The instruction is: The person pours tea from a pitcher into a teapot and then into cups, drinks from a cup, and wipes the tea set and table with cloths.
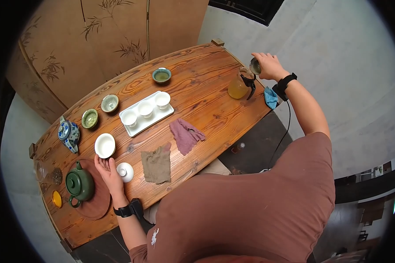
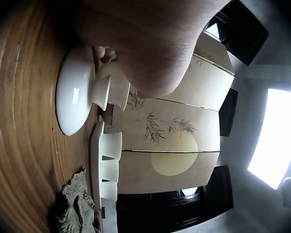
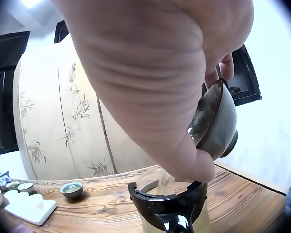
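In the head view, the right hand [image 1: 270,66] grips a small grey-green bowl [image 1: 255,65] by its rim, tilted over a glass pitcher [image 1: 238,89] of yellow liquid. The right wrist view shows liquid running from the tipped bowl [image 3: 223,127] into the pitcher's black-rimmed mouth [image 3: 167,204]. At the table's near left, the left hand [image 1: 110,177] has its fingertips at the lower side of a white bowl [image 1: 105,146]; whether they press on it is unclear. A white lid [image 1: 125,172] lies just right of that hand.
A white tray [image 1: 151,124] bears three white cups. Green bowls [image 1: 90,119], a blue-and-white teapot [image 1: 68,133] and a green teapot [image 1: 80,183] stand at left. Brown [image 1: 156,165] and purple [image 1: 186,136] cloths lie near the front edge; a blue cloth [image 1: 270,98] lies by the pitcher.
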Available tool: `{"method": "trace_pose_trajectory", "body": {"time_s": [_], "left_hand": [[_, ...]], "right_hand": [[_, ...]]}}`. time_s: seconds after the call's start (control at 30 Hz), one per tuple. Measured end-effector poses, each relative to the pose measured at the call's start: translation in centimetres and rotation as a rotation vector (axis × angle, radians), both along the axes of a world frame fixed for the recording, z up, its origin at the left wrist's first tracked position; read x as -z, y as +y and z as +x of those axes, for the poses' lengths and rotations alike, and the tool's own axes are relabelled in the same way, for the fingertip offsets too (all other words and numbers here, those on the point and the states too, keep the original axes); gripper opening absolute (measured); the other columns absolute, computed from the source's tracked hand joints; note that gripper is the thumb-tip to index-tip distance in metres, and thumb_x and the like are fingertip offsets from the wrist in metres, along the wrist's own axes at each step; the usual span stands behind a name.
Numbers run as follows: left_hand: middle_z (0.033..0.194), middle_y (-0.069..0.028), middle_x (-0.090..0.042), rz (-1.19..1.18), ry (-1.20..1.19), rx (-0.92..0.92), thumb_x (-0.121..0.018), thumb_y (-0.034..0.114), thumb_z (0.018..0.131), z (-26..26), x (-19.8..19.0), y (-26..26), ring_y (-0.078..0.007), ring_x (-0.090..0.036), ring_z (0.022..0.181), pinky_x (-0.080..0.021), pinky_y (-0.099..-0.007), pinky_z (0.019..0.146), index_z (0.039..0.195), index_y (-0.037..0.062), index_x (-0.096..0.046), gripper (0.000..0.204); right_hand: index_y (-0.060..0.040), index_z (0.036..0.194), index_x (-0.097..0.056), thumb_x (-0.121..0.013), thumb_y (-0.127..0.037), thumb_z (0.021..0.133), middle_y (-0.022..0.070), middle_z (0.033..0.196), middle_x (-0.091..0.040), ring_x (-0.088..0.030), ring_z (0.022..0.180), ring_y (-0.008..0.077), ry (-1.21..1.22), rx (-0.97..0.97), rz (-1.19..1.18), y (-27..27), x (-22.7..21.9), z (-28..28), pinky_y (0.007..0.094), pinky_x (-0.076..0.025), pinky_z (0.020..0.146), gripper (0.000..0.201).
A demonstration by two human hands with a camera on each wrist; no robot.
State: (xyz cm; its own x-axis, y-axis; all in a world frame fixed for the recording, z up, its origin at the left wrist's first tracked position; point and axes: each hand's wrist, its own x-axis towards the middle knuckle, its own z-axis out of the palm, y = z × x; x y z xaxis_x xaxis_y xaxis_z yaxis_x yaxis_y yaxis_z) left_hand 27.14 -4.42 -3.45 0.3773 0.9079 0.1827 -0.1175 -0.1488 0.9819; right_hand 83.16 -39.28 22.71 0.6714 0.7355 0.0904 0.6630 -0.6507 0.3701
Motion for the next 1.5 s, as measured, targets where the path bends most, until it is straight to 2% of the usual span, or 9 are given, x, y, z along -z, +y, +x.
{"method": "trace_pose_trajectory", "body": {"time_s": [0.27, 0.37, 0.57, 0.77, 0.8, 0.9, 1.1, 1.2, 1.5], "left_hand": [[0.161, -0.0237, -0.036, -0.011, 0.005, -0.009, -0.056, 0.007, 0.107, 0.1, -0.5, -0.3, -0.0293, -0.039, 0.149, -0.027, -0.041, 0.125, 0.158, -0.0022, -0.025, 0.06], [0.161, -0.0241, -0.035, -0.006, -0.011, 0.0, -0.055, 0.005, 0.106, 0.1, 0.1, 0.0, -0.0299, -0.039, 0.148, -0.028, -0.041, 0.125, 0.158, -0.0024, -0.024, 0.061], [0.162, -0.0255, -0.034, -0.008, -0.037, -0.002, -0.056, 0.0, 0.104, 0.1, 0.0, -0.3, -0.0304, -0.039, 0.15, -0.03, -0.0406, 0.124, 0.159, -0.004, -0.019, 0.066], [0.16, -0.0231, -0.037, -0.017, 0.02, -0.012, -0.057, 0.004, 0.105, 0.2, -0.4, -0.4, -0.0289, -0.038, 0.15, -0.031, -0.0399, 0.124, 0.16, -0.0023, -0.021, 0.066], [0.161, -0.0232, -0.037, -0.021, 0.025, -0.013, -0.057, 0.004, 0.105, 0.2, -0.5, -0.5, -0.029, -0.038, 0.15, -0.031, -0.04, 0.124, 0.16, -0.0022, -0.021, 0.066], [0.161, -0.0253, -0.035, -0.022, 0.04, -0.01, -0.058, 0.005, 0.104, 0.1, -0.7, -0.5, -0.031, -0.037, 0.151, -0.03, -0.0413, 0.125, 0.16, -0.003, -0.021, 0.068], [0.162, -0.0288, -0.031, -0.019, 0.033, -0.003, -0.061, 0.007, 0.104, 0.1, -1.2, -0.6, -0.0349, -0.034, 0.153, -0.026, -0.0445, 0.127, 0.16, -0.0038, -0.02, 0.071], [0.162, -0.0259, -0.033, -0.025, 0.026, -0.006, -0.058, 0.003, 0.103, 0.1, -1.4, -0.7, -0.0324, -0.035, 0.153, -0.027, -0.0433, 0.127, 0.16, -0.0023, -0.021, 0.067], [0.162, -0.0309, -0.031, -0.007, 0.068, -0.021, -0.061, 0.005, 0.102, -0.1, -1.6, -0.8, -0.0358, -0.034, 0.153, -0.025, -0.0462, 0.128, 0.16, -0.0043, -0.021, 0.071]], "right_hand": [[-0.0127, 0.147, -0.051, -0.074, 0.005, 0.074, 0.0033, 0.141, -0.058, -0.056, 0.123, 0.0255, -0.296, -0.26, -0.126, 0.8, 0.3, -2.0, 0.04, -0.042, 0.103, 0.078], [-0.0118, 0.145, -0.053, -0.069, 0.003, 0.08, 0.0015, 0.139, -0.057, -0.054, 0.124, 0.0226, -0.511, -0.429, -0.161, 0.9, 1.1, -2.4, 0.039, -0.041, 0.104, 0.069], [-0.0127, 0.145, -0.053, -0.067, -0.009, 0.088, 0.0021, 0.136, -0.058, -0.054, 0.124, 0.0226, -0.605, -0.411, -0.099, 2.2, 1.0, -3.8, 0.0402, -0.04, 0.104, 0.059], [-0.0086, 0.155, -0.044, -0.089, -0.027, 0.07, 0.0162, 0.143, -0.06, -0.058, 0.13, 0.0355, 0.114, 0.062, 0.414, 8.7, 0.0, -3.1, 0.0491, -0.046, 0.105, 0.098], [-0.0034, 0.157, -0.039, -0.089, -0.033, 0.072, 0.0234, 0.146, -0.058, -0.059, 0.132, 0.0371, 0.305, 0.004, 0.506, 9.7, 1.0, -0.8, 0.0466, -0.048, 0.108, 0.103], [-0.0013, 0.158, -0.038, -0.091, -0.035, 0.072, 0.0247, 0.142, -0.061, -0.061, 0.131, 0.0332, 0.588, -0.077, 0.56, 16.1, 1.2, -4.3, 0.0401, -0.05, 0.109, 0.107], [-0.0007, 0.158, -0.036, -0.093, -0.035, 0.07, 0.0253, 0.147, -0.057, -0.057, 0.136, 0.0348, 0.808, -0.42, 0.322, 29.7, 6.6, -9.0, 0.0398, -0.049, 0.111, 0.111], [-0.0007, 0.158, -0.036, -0.093, -0.035, 0.068, 0.0246, 0.148, -0.056, -0.056, 0.136, 0.0359, 0.729, -0.474, 0.177, 35.2, 9.0, -12.2, 0.0391, -0.048, 0.112, 0.111], [-0.0047, 0.156, -0.039, -0.091, -0.047, 0.066, 0.021, 0.145, -0.058, -0.056, 0.135, 0.037, 0.616, -0.555, -0.044, 41.3, 14.1, -15.6, 0.0508, -0.038, 0.112, 0.112]]}}
